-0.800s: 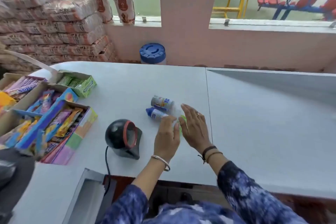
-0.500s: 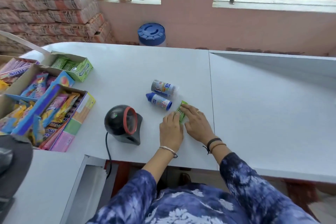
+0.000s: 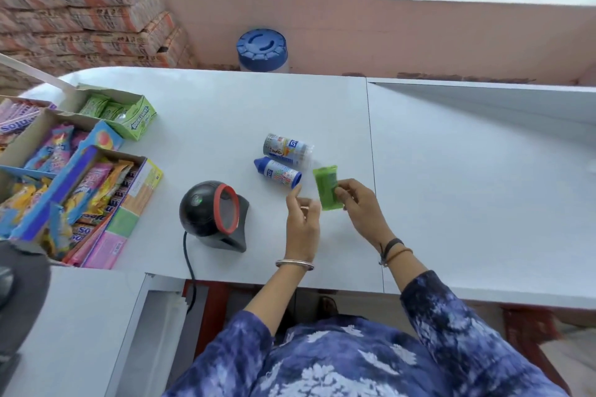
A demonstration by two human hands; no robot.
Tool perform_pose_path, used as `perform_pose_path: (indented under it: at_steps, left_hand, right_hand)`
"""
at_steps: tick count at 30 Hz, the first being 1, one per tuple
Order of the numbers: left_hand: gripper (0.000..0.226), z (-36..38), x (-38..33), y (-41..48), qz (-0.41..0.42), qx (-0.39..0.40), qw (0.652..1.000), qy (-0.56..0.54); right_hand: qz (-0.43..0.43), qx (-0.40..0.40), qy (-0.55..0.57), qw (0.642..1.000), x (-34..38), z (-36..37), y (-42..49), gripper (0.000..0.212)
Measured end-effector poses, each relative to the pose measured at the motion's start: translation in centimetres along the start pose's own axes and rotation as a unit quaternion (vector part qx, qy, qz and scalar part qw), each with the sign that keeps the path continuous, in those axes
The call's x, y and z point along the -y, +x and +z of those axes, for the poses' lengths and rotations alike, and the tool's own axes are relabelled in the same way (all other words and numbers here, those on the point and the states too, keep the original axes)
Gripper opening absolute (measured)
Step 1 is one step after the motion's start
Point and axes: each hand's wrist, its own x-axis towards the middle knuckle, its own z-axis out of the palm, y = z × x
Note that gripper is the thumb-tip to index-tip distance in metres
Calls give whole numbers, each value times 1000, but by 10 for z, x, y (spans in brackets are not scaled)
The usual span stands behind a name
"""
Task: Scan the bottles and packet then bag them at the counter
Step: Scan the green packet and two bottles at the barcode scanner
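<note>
Two small bottles lie on their sides on the white counter [image 3: 225, 113]: a clear-capped one [image 3: 288, 150] and, just in front of it, a blue-capped one [image 3: 278, 171]. My right hand [image 3: 361, 206] pinches a small green packet [image 3: 326, 187] by its right edge and holds it a little above the counter. My left hand [image 3: 301, 224] hovers just left of the packet with fingers loosely curled, holding nothing. A black dome scanner [image 3: 213, 213] with a red-ringed window stands left of my hands, its window facing right.
Open cardboard boxes of sweets [image 3: 80, 184] and a green gum box [image 3: 129, 113] crowd the counter's left side. A blue-lidded jar [image 3: 262, 48] stands behind the counter's far edge. Stacked sacks [image 3: 84, 3] fill the back left. A seam [image 3: 371, 155] divides the counter's two sections.
The green packet lay flat under both hands half a second ago; my right hand has now lifted it off the counter, and my left hand has come away from it.
</note>
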Motion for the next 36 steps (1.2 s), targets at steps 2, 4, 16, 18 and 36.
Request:
perform_pose_path:
  at_steps: [2, 4, 16, 18, 36]
  left_hand:
    - [42, 2, 0, -2, -39, -13, 999, 12]
    - [27, 4, 0, -2, -72, 2, 997, -6]
    - [13, -2, -24, 2, -149, 92, 984, -25]
    - [11, -6, -25, 6, -132, 36, 987, -83]
    - [15, -11, -46, -14, -144, -37, 924, -351]
  right_hand:
    - [45, -1, 105, 993, 3, 4, -3, 9]
    - [75, 7, 185, 980, 3, 7, -8, 8]
    - [81, 30, 203, 975, 22, -6, -11, 17]
    - [64, 58, 166, 982, 30, -11, -10, 18]
    - [42, 109, 207, 971, 57, -13, -24, 10]
